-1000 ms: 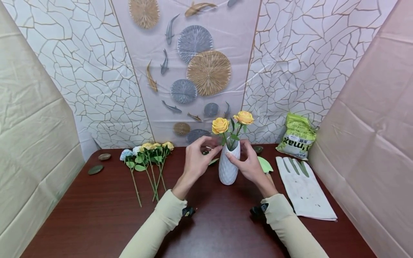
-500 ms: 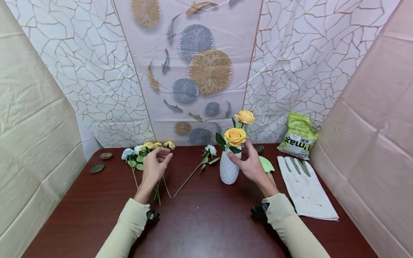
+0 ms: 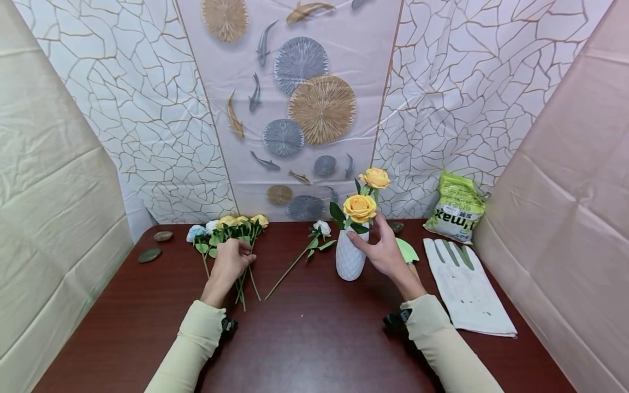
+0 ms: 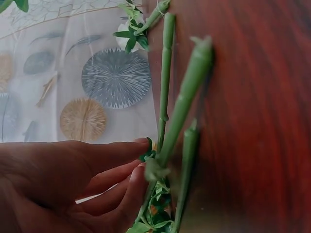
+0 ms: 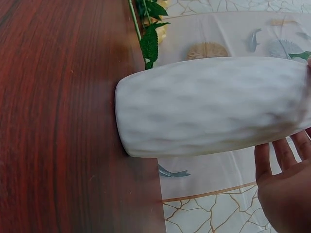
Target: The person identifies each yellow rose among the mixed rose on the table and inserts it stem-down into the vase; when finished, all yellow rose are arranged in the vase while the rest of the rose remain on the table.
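Note:
In the head view a white textured vase [image 3: 350, 261] stands upright, holding two yellow roses [image 3: 360, 209] with leaves. My right hand [image 3: 387, 252] grips its upper part, thumb in front; the right wrist view shows fingers [image 5: 284, 158] along the vase's side. My left hand [image 3: 230, 262] is over a group of cut roses on the left, yellow blooms [image 3: 259, 220] at the back. In the left wrist view its thumb and fingertips lie close beside green stems [image 4: 187, 99], a small gap between them. A blue rose [image 3: 196, 233] lies at the group's left end.
A single white rose [image 3: 322, 228] lies between the group and the vase. To the right are a green trowel [image 3: 407, 250], a white glove [image 3: 464, 295] and a green printed bag [image 3: 454, 207]. Stones [image 3: 149, 255] lie at the left edge; cloth walls surround the table.
My left hand has left the vase, moved left to the roses and lowered among their stems. The front yellow rose now leans forward in the vase. My right hand stays on the vase.

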The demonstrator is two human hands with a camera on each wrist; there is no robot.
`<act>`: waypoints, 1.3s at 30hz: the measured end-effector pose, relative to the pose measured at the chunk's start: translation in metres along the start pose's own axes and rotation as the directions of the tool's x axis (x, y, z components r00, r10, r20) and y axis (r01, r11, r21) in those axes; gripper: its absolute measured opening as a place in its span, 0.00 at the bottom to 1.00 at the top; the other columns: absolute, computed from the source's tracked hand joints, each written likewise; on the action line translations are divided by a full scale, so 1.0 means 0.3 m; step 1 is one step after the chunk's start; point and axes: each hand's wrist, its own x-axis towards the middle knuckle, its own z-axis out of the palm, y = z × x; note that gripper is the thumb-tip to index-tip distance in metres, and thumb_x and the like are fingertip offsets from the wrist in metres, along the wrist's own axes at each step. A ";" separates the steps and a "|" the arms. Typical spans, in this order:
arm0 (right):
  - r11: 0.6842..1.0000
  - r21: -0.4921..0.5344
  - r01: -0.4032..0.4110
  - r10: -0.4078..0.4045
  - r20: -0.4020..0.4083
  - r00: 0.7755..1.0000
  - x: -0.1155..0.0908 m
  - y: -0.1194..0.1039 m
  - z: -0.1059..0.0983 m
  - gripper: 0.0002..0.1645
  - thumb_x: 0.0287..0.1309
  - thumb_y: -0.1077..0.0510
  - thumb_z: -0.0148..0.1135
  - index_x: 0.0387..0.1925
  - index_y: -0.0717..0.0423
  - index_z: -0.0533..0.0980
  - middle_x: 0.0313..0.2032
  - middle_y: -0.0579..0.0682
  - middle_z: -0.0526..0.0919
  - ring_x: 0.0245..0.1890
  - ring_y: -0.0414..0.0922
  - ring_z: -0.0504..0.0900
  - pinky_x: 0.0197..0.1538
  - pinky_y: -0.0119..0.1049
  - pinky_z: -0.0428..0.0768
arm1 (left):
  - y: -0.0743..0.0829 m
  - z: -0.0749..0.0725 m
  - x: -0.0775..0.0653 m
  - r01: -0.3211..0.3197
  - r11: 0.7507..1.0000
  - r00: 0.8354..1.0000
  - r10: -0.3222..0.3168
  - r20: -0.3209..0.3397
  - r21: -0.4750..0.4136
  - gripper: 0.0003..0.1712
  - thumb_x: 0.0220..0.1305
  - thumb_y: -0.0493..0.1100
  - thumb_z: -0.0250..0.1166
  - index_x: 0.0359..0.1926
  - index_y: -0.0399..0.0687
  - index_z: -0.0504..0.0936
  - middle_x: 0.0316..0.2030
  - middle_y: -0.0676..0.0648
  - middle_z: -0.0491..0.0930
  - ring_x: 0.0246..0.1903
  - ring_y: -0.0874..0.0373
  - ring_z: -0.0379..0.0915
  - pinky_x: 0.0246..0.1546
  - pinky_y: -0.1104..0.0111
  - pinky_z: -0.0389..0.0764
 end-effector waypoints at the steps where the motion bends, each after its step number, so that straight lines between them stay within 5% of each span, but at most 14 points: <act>1: 1.000 -0.001 -0.002 0.002 0.000 1.000 0.000 0.000 0.000 0.45 0.61 0.55 0.70 0.74 0.38 0.59 0.71 0.45 0.68 0.66 0.44 0.73 0.66 0.50 0.73 | 0.002 0.001 -0.001 -0.003 1.000 1.000 0.003 0.003 0.015 0.15 0.59 0.38 0.74 0.46 0.36 0.87 0.37 0.40 0.89 0.39 0.48 0.86 0.41 0.57 0.87; 16: 1.000 0.003 0.006 -0.006 0.005 1.000 0.003 0.002 -0.001 0.45 0.61 0.54 0.70 0.74 0.39 0.59 0.71 0.44 0.68 0.65 0.43 0.74 0.66 0.50 0.73 | 0.009 0.001 -0.011 -0.072 0.997 0.997 0.071 0.030 0.038 0.19 0.57 0.37 0.76 0.50 0.39 0.85 0.32 0.43 0.88 0.32 0.54 0.86 0.32 0.63 0.86; 25: 1.000 0.005 0.007 -0.007 0.003 1.000 0.001 0.001 -0.002 0.44 0.61 0.56 0.70 0.74 0.42 0.59 0.70 0.46 0.69 0.65 0.46 0.74 0.66 0.50 0.73 | 0.017 0.004 -0.005 -0.032 0.999 0.995 0.029 0.090 0.035 0.21 0.56 0.39 0.76 0.51 0.41 0.84 0.28 0.45 0.89 0.28 0.57 0.86 0.28 0.65 0.84; 33: 1.000 -0.001 -0.006 0.006 0.001 1.000 -0.006 -0.003 -0.007 0.43 0.61 0.55 0.70 0.74 0.42 0.60 0.69 0.47 0.70 0.64 0.48 0.75 0.63 0.50 0.76 | 0.057 -0.030 -0.012 -0.036 0.996 0.995 0.043 0.094 -0.077 0.20 0.59 0.43 0.74 0.52 0.45 0.85 0.30 0.47 0.90 0.25 0.57 0.85 0.23 0.66 0.81; 39: 1.000 0.023 -0.007 0.006 0.024 1.000 -0.001 0.011 0.000 0.45 0.61 0.54 0.70 0.74 0.39 0.58 0.69 0.47 0.71 0.62 0.50 0.77 0.60 0.52 0.79 | 0.121 -0.065 -0.029 -0.077 0.987 0.997 0.081 0.022 -0.142 0.15 0.61 0.46 0.73 0.49 0.49 0.88 0.36 0.50 0.90 0.32 0.58 0.87 0.29 0.67 0.84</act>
